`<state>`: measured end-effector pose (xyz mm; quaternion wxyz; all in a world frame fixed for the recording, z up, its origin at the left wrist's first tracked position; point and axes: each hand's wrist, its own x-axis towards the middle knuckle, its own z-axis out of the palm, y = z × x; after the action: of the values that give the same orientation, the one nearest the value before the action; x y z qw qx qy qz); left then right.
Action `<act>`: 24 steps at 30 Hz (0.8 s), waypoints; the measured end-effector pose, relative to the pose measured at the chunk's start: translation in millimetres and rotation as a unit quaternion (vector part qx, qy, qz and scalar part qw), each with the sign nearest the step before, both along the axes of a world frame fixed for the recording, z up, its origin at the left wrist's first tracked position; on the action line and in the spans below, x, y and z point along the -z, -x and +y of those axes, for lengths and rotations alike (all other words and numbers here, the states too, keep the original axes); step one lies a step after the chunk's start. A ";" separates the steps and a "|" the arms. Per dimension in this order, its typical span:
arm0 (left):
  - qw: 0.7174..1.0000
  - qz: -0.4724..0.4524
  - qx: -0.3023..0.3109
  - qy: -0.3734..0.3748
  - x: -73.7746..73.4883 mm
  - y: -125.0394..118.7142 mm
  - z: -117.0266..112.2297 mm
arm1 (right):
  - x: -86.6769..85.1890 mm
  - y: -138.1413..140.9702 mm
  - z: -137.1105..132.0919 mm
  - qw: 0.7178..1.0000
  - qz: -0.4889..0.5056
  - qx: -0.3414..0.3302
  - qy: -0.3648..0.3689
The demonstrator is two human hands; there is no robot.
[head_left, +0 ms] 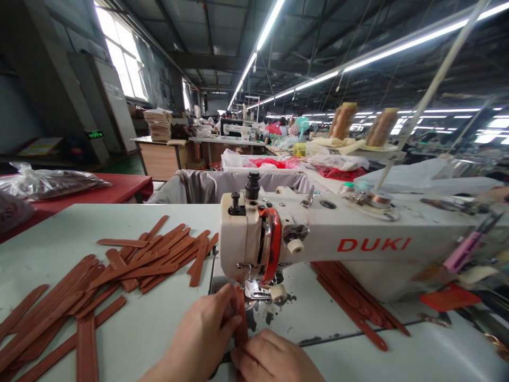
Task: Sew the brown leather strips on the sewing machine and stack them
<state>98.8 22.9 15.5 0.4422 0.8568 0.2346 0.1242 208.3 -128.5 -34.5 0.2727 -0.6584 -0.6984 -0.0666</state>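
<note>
A narrow reddish-brown leather strap [240, 317] lies lengthwise under the needle area of a white sewing machine [254, 233]. My left hand [209, 329] pinches the strap's left edge close to the presser foot [254, 292]. Nearer to me, my right hand [274, 358] has its fingers closed on the same strap, whose near end is partly hidden by them. To the left, a loose heap of similar brown straps [147, 260] spreads over the pale table. More straps [350, 300] lie in a bundle under the machine's arm.
Pink-handled snippers [465, 249] and a red pad [449, 297] are at the right. Two thread cones [342, 122] stand behind the machine. A grey cloth-lined bin [191, 185] sits beyond the table; plastic-wrapped goods [51, 180] rest on a red table at left.
</note>
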 end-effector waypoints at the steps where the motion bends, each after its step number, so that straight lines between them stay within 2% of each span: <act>1: 0.998 -0.025 0.012 -0.060 5.1 4.7 -0.2 | 1.1 -0.4 2.3 1.000 0.005 0.022 0.002; 2: 0.988 -0.063 0.031 -0.140 12.7 9.6 0.2 | 2.1 -0.2 4.3 0.999 0.012 0.045 -0.001; 3: 0.966 -0.106 0.055 -0.229 22.2 14.3 1.4 | 2.7 0.5 5.8 0.998 0.017 0.061 -0.006; 5: 0.893 -0.183 0.097 -0.400 42.8 21.3 4.9 | 2.5 2.7 7.4 0.996 0.026 0.077 -0.020; 6: 0.864 -0.196 0.111 -0.451 51.6 23.3 6.7 | 1.9 3.8 7.7 0.996 0.027 0.080 -0.028; 7: 0.851 -0.194 0.114 -0.475 58.3 24.3 8.2 | 1.1 4.7 7.9 0.996 0.026 0.081 -0.034; 9: 0.853 -0.172 0.129 -0.476 64.1 23.9 9.8 | 0.2 5.3 8.4 0.996 0.013 0.082 -0.045; 11: 0.861 -0.161 0.138 -0.462 62.5 22.1 9.9 | 0.7 4.8 9.3 0.995 -0.002 0.078 -0.055; 14: 0.861 -0.177 0.128 -0.460 58.1 19.4 9.4 | 4.1 3.1 10.8 0.995 -0.013 0.073 -0.066; 20: 0.868 -0.201 0.114 -0.440 60.7 14.6 9.6 | 9.9 0.8 12.2 0.993 0.010 0.098 -0.057; 22: 0.865 -0.207 0.113 -0.443 55.8 14.2 8.3 | 8.6 0.0 11.7 0.995 -0.019 0.064 -0.078; 24: 0.868 -0.190 0.121 -0.443 44.9 15.2 6.2 | 4.5 -1.2 8.9 0.994 -0.027 0.048 -0.099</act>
<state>83.5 29.1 -29.4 0.0640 0.9441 -0.0389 0.3211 209.5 -119.6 -38.9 0.3141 -0.6588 -0.6632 -0.1659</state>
